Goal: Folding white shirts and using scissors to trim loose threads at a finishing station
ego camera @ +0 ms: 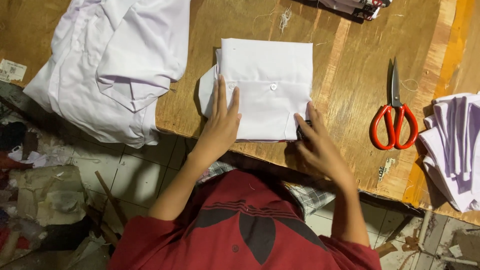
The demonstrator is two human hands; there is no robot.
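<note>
Table: a big brown wood top with scratches and loose threads on it. Both hands work at its near edge.

Pile of white shirts: a big, rumpled heap. It lies well off to the left of the left hand and hangs a bit over the table edge.

Folded white shirt: a neat, flat, almost square packet of clean white cloth. It has a straight button strip across the middle with two small white buttons. A bit of white cloth pokes out on its left side. It lies on the table under both hands, just past the fingers.

Stack of white cloth: folded pieces, far to the right of the right hand, at the table's corner.

Left hand: it lies flat and open on the left part of the folded shirt, fingers straight and close together, pressing down. It holds nothing.

Right hand: its fingers touch the lower right corner of the folded shirt, where a small dark bit shows. I cannot tell if it pinches the cloth or only rests there.

Scissors: red handles, grey blades pointing away. They lie shut on the table, a little to the right of the right hand, not touching it.
</note>
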